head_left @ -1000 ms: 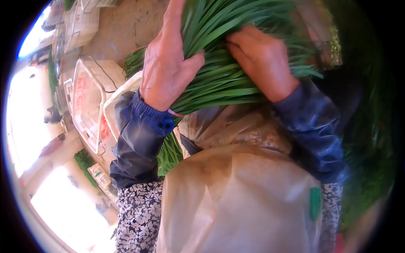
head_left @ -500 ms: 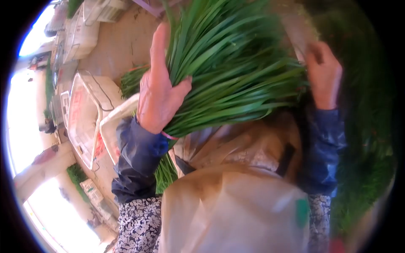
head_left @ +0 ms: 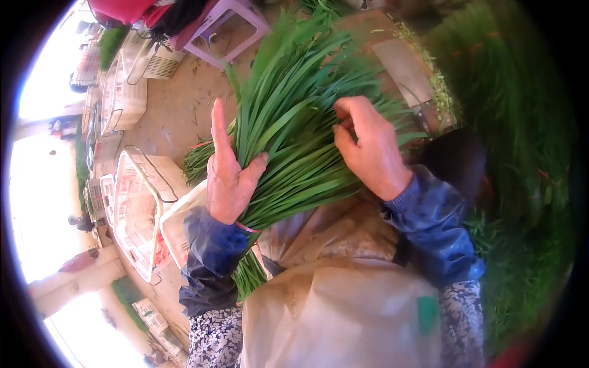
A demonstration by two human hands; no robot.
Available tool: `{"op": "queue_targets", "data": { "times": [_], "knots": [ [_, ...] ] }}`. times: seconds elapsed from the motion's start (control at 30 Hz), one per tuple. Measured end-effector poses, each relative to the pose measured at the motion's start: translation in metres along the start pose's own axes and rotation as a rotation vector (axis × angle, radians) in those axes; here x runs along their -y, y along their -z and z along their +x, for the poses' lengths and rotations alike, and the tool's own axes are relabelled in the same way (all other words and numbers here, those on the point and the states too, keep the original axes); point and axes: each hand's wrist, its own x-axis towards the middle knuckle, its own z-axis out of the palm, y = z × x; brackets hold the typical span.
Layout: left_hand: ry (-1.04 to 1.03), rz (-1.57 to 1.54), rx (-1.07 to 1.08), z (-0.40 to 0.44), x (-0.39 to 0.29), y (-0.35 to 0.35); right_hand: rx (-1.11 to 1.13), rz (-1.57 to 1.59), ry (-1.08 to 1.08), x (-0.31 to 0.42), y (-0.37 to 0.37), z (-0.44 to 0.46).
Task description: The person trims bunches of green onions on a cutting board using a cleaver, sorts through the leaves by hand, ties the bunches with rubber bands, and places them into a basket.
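Observation:
A thick bunch of green garlic chives (head_left: 294,141) lies across my lap, its long flat leaves fanned up and to the right. My left hand (head_left: 232,178) grips its left side, thumb over the leaves and one finger stretched upward; the other fingers are hidden. A pink-red band (head_left: 247,228) shows below that wrist, at the bunch's lower end. Over the leaves on the right, my right hand (head_left: 371,144) is closed, fingers curled toward the thumb. Whether a leaf is between its fingertips is too small to make out.
White plastic crates (head_left: 144,214) stand on the floor at left. A light purple stool (head_left: 227,30) is at the top. A board with a wide metal blade (head_left: 402,70) and cut scraps lies upper right. More greens (head_left: 521,184) fill the right side.
My right hand has come left and down from the bunch's far right edge to over its leaves. My left hand stays on the bunch. The view has shifted, showing the stool and blade more fully.

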Motion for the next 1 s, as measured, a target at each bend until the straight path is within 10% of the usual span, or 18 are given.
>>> {"op": "queue_targets", "data": {
  "times": [0.13,0.23,0.33,0.43,0.57,0.7,0.77,1.0],
  "knots": [
    [0.064,0.111,-0.014,-0.011,-0.009,0.009,0.022,-0.168,0.487,0.013,0.005,-0.023],
    [-0.140,0.329,0.029,-0.031,0.000,0.040,0.186,-0.029,0.623,0.030,0.011,-0.048],
    [0.182,0.489,0.437,-0.044,-0.014,0.044,0.420,0.134,0.642,0.028,-0.003,-0.068],
    [0.150,0.434,0.365,-0.052,-0.011,0.042,0.442,0.135,0.738,0.047,-0.017,-0.058],
    [-0.164,0.756,0.324,-0.064,-0.040,0.047,0.021,0.329,0.805,0.099,-0.045,-0.017],
    [-0.536,1.276,0.352,-0.069,-0.055,0.066,0.283,0.186,0.616,0.072,-0.052,-0.013],
    [-0.500,0.964,0.133,-0.100,-0.060,0.079,0.557,-0.160,0.453,0.047,-0.063,-0.036],
    [0.511,-0.350,-0.204,-0.217,0.069,0.065,0.451,-0.153,0.467,0.043,-0.061,-0.051]
  ]
}}
